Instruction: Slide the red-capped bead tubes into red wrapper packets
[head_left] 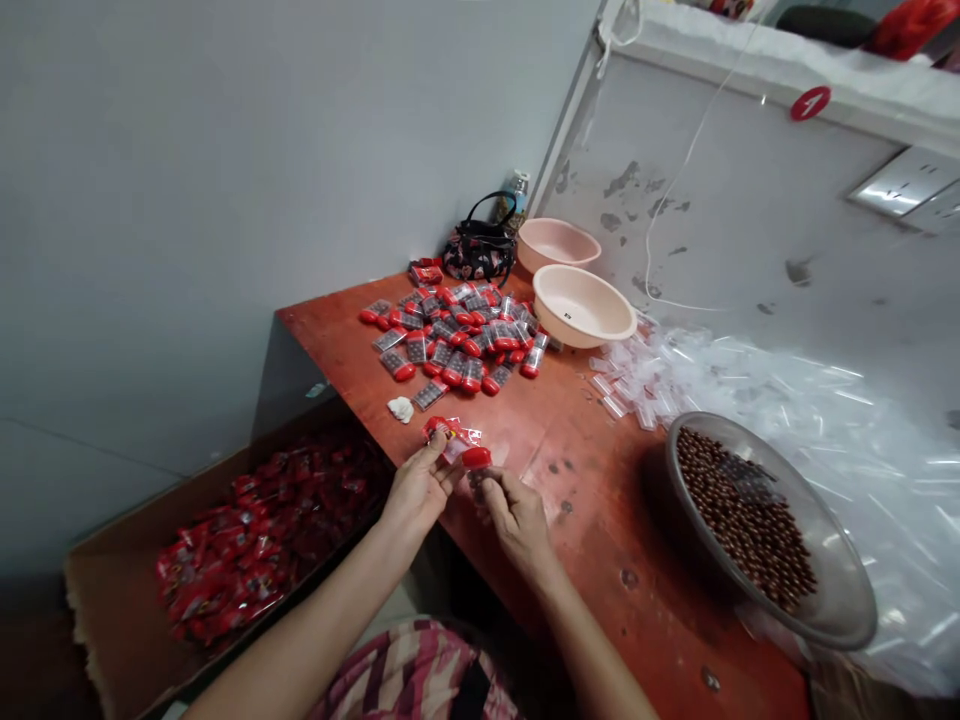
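Note:
My left hand (420,487) is raised over the table's near edge, its fingers pinching a small clear packet with red print (450,437). My right hand (517,520) grips a small clear tube with a red cap (476,458), with dark contents showing inside it. The two hands nearly meet around these items. Beyond them, on the orange-red wooden table (600,500), lies a loose heap of red-capped clear tubes (450,335). A small white lump (400,409) sits between my left hand and that heap.
A cardboard box (112,570) full of red packets stands left of the table. To the right, a shallow grey tray holds brown beads (742,520), beside loose clear tubes (637,375) on plastic sheeting. Two pale bowls (581,305) and a dark floral handbag (480,252) stand at the back.

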